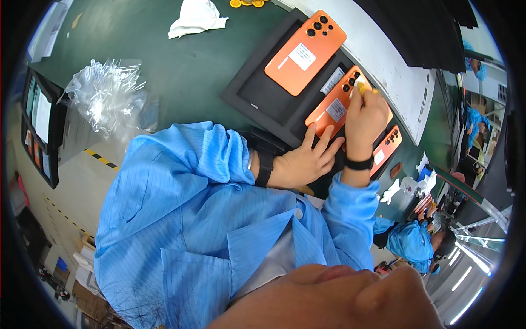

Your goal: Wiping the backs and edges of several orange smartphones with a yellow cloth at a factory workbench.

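An orange phone [335,109] with a white label and black-ringed lenses lies back up at the middle right. My left hand [309,160] rests at its near edge, fingers spread, fingertips touching it. Over its lens end, my right hand [367,116] is closed in a pinch. Yellow shows at its fingertips, with a small white piece like cloth [359,82] against the phone; the fingers partly hide it. A second orange phone [305,52] lies on a black tray [246,90] just beyond. To the right is another orange phone [386,147], partly behind my right wrist.
Crumpled clear plastic bags [107,96] lie at the left beside a screen [41,126]. A white cloth [198,19] and small yellow rolled pieces [246,3] are at the far side of the green table [186,71]. At the right, a person in blue [411,244] sits nearby.
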`<action>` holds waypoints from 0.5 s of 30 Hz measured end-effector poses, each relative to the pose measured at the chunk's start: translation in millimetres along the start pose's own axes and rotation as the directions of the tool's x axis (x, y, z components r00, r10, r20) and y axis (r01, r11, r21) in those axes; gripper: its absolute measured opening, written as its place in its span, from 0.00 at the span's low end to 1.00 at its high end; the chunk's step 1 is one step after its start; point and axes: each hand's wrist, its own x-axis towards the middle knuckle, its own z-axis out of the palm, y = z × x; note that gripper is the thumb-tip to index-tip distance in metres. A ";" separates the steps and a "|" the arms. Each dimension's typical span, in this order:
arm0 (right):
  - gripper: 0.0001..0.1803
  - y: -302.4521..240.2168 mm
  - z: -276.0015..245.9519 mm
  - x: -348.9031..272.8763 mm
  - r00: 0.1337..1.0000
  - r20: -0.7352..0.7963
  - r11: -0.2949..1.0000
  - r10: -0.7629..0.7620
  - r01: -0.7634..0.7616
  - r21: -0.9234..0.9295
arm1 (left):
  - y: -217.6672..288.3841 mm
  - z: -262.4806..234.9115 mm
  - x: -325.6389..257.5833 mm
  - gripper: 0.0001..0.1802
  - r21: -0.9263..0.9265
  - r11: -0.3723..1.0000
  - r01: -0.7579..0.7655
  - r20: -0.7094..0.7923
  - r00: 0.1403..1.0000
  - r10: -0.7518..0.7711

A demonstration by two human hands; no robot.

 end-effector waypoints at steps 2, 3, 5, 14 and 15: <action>0.10 -8.0 -5.8 -13.7 0.998 -0.056 1.000 0.027 -0.026 0.011 | -0.4 2.1 2.7 0.23 0.005 1.000 -0.016 0.002 1.000 0.016; 0.10 -5.8 -5.8 -9.8 0.998 -0.059 1.000 0.029 -0.029 0.007 | -0.1 2.3 3.0 0.23 0.018 1.000 -0.010 -0.004 1.000 0.010; 0.10 -0.3 -2.6 4.5 0.998 -0.055 1.000 0.026 -0.026 0.006 | 1.1 -0.8 0.3 0.23 0.026 1.000 0.005 -0.006 1.000 -0.005; 0.12 -12.3 -5.1 -10.1 0.994 -0.104 0.999 0.038 -0.037 0.009 | -1.3 1.6 1.8 0.23 -0.006 1.000 -0.006 -0.007 1.000 0.006; 0.12 -9.5 -4.1 -5.6 0.994 -0.107 0.999 0.034 -0.034 0.006 | -1.0 3.0 1.3 0.23 0.003 1.000 -0.003 -0.015 1.000 0.003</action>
